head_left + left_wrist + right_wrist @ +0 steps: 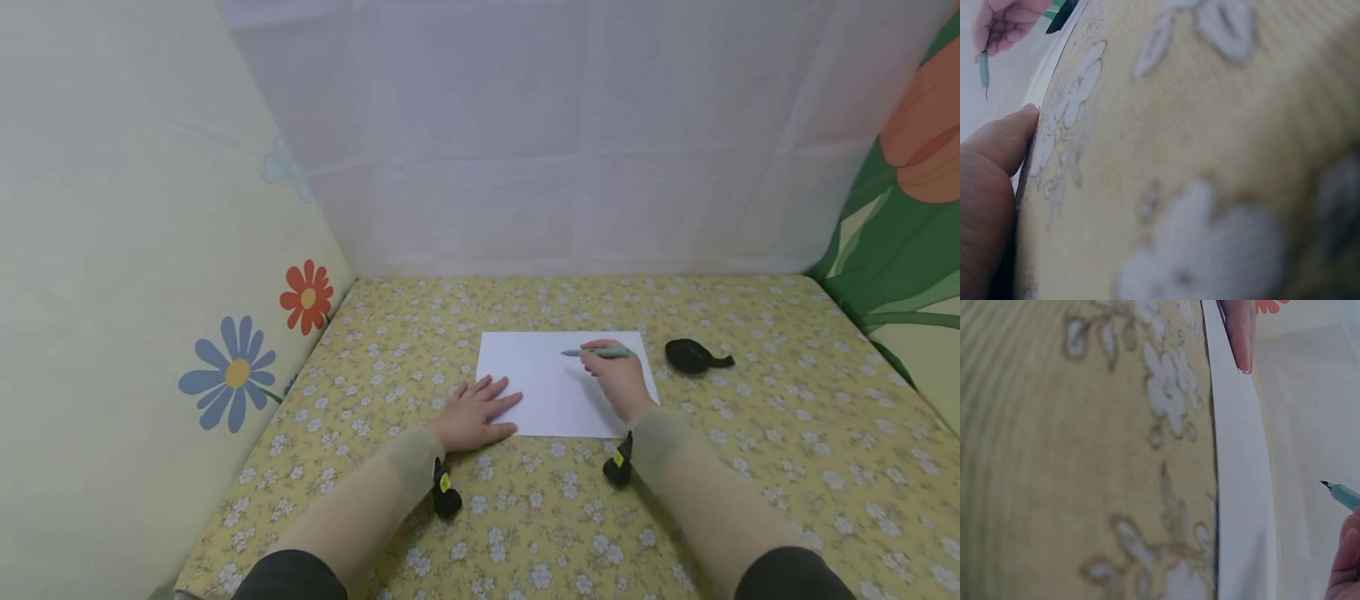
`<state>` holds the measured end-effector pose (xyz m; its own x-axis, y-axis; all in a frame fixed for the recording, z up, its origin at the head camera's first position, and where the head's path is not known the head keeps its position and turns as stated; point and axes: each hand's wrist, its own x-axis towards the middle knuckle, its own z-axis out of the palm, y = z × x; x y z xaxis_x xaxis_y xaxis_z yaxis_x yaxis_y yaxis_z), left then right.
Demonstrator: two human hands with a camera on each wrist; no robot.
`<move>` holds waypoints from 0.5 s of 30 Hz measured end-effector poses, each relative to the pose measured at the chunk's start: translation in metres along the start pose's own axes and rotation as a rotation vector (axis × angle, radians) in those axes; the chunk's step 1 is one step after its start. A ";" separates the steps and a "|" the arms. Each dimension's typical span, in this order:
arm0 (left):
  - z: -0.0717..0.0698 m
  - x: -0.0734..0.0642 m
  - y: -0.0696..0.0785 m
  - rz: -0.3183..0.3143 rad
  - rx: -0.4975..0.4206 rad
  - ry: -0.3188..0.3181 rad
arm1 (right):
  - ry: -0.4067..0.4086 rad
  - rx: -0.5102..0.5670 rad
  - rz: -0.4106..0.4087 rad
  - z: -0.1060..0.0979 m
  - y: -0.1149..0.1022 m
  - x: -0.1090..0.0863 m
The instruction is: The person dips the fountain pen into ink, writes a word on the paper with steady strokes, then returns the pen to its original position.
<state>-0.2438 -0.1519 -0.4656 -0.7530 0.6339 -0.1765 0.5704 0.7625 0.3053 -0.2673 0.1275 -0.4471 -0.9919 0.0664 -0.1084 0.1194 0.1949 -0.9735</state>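
A blank white sheet of paper (543,400) lies on the floral tablecloth in the head view. My left hand (476,414) rests flat over its lower left part, fingers spread. The left thumb (1007,140) lies along the near edge in the left wrist view. Above the right half of the sheet, my right hand (617,379) pinches a teal pen (615,352). Its pointed tip faces left, and in the right wrist view the pen (1344,495) shows a dark, uncapped nib held up off the paper.
Right of the sheet lies a small black rounded object (687,356) with a narrow tail. The yellow floral tablecloth (405,350) covers the table. A white sheet (585,142) hangs behind it, with flower-printed panels at both sides. Black wrist cameras (447,500) hang below both wrists.
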 end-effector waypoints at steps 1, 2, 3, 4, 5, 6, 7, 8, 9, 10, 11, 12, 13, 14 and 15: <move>0.000 0.000 0.000 -0.001 -0.001 0.000 | -0.004 -0.011 0.003 0.002 0.000 0.000; 0.000 0.000 0.000 -0.001 -0.002 0.001 | -0.008 -0.018 0.007 0.004 0.001 0.001; 0.000 0.000 0.001 -0.001 -0.004 0.002 | -0.013 -0.025 0.011 0.006 0.001 0.001; 0.000 0.000 0.001 -0.002 -0.004 0.002 | -0.018 -0.034 0.014 0.008 0.000 0.000; 0.000 0.000 0.001 -0.004 -0.002 0.002 | -0.020 -0.044 0.014 0.009 0.000 0.000; 0.000 0.000 0.001 -0.007 0.000 0.002 | -0.023 -0.044 0.017 0.011 0.000 0.000; 0.000 0.001 0.001 -0.009 0.000 0.003 | -0.023 -0.043 0.020 0.013 -0.001 0.000; 0.000 0.001 0.001 -0.012 0.002 0.003 | -0.023 -0.043 0.023 0.014 -0.001 -0.001; 0.000 0.001 0.001 -0.015 0.002 0.002 | -0.026 -0.046 0.024 0.015 -0.002 -0.001; 0.000 0.001 0.001 -0.017 0.002 0.003 | -0.028 -0.050 0.027 0.016 -0.001 -0.001; 0.000 0.001 0.001 -0.018 0.001 0.003 | -0.032 -0.053 0.029 0.017 -0.001 -0.001; 0.000 0.001 0.001 -0.018 -0.002 0.003 | -0.037 -0.054 0.032 0.018 -0.001 -0.001; 0.000 0.001 0.001 -0.016 -0.005 0.004 | -0.042 -0.053 0.037 0.018 0.000 -0.001; 0.000 0.000 0.001 -0.014 -0.006 0.005 | -0.047 -0.059 0.041 0.018 0.000 -0.001; 0.000 0.000 0.001 -0.012 -0.009 0.005 | -0.052 -0.060 0.046 0.019 0.001 -0.001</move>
<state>-0.2434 -0.1512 -0.4653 -0.7614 0.6242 -0.1750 0.5585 0.7687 0.3119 -0.2673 0.1092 -0.4518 -0.9860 0.0264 -0.1648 0.1661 0.2507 -0.9537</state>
